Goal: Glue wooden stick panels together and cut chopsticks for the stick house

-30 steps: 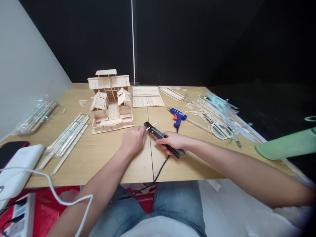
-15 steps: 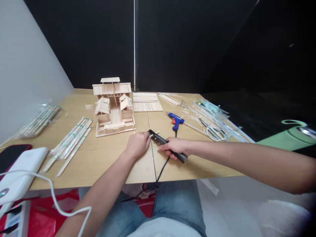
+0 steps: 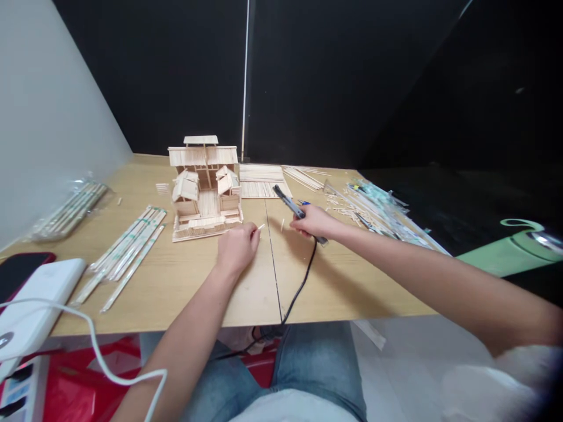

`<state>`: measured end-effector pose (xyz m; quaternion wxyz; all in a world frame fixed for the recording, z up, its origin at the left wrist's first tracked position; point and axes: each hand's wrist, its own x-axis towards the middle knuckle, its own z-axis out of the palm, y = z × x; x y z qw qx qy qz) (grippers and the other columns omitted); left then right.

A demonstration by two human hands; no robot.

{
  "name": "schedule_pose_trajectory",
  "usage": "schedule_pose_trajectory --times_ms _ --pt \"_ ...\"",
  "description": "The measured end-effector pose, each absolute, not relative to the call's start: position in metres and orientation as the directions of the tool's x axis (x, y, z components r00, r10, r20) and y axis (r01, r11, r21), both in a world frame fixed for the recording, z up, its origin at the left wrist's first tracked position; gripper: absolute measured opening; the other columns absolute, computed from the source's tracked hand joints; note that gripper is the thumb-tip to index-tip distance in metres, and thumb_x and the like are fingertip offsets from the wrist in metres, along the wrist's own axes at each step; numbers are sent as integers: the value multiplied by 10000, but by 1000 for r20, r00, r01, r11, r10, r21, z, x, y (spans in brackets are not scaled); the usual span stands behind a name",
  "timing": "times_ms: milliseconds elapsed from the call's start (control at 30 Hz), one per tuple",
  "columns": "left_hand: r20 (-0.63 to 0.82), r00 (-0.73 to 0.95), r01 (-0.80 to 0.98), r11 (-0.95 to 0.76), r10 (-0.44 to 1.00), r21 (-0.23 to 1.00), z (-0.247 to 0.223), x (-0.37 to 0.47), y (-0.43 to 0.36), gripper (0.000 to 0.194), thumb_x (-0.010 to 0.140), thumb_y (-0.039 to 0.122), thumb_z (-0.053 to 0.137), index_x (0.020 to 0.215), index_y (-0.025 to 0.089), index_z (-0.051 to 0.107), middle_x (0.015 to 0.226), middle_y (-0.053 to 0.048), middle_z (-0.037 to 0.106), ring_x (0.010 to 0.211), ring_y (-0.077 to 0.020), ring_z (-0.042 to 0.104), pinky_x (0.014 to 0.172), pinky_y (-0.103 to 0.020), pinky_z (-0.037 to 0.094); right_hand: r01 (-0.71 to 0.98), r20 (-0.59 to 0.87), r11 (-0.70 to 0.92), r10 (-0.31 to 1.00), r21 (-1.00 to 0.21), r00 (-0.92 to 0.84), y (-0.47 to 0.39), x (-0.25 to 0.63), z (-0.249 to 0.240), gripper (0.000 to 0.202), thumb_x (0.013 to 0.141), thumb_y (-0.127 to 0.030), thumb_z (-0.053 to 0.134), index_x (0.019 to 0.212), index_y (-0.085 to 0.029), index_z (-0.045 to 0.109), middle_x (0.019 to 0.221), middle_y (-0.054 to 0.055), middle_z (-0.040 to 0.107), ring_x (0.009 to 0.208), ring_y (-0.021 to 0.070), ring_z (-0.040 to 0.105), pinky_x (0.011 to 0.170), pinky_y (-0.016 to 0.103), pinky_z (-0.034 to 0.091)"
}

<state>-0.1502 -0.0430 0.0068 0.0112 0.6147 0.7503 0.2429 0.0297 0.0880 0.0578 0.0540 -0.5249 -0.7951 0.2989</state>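
My right hand (image 3: 311,221) is wrapped round a long dark hand cutter (image 3: 288,202), raised over the table with its jaw end pointing up and left. In my left hand (image 3: 238,246) a short wooden stick (image 3: 261,227) is pinched, its light tip poking out past the fingers. A small cut stick piece (image 3: 282,224) shows between the two hands; whether it lies on the table or is falling I cannot tell. Just beyond my left hand stands a model house (image 3: 206,193) built of thin wooden sticks. Behind my right hand the blue glue gun (image 3: 303,203) is mostly hidden.
A flat stick panel (image 3: 264,181) and loose sticks (image 3: 303,178) lie at the back. Offcuts and plastic wrappers (image 3: 378,199) spread on the right, near a green bottle (image 3: 510,252). Wrapped sticks (image 3: 132,240), a white power bank (image 3: 39,305) and a phone (image 3: 24,272) are left. A black cord (image 3: 301,287) crosses the front edge.
My right hand has lifted the cutter up and away from the stick, hiding the glue gun. My left hand has moved slightly left with the stick. A cut piece now shows between them.
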Motion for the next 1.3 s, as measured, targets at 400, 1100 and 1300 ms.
schedule_pose_trajectory --times_ms 400,1100,1300 --pt "106 -333 908 289 937 303 9 -155 -40 362 933 393 455 896 218 770 878 -131 738 841 -277 678 701 -334 443 888 -76 420 895 -188 -439 110 -7 19 261 669 -200 720 923 -173 662 870 117 704 761 237 663 624 279 438" --pt "249 -241 487 -105 938 867 -11 -132 -31 202 816 262 624 920 198 785 797 -46 741 598 -126 524 580 -243 378 443 200 698 634 -562 -747 53 23 21 247 700 -183 566 941 -231 538 789 6 662 704 189 614 635 256 395" --pt "214 -316 470 -43 924 882 -11 -131 -29 100 775 227 643 764 169 723 703 -27 677 621 -143 554 589 -243 406 464 268 801 575 -378 -773 50 31 22 278 715 -182 590 986 -232 547 910 52 690 810 234 643 676 286 418"
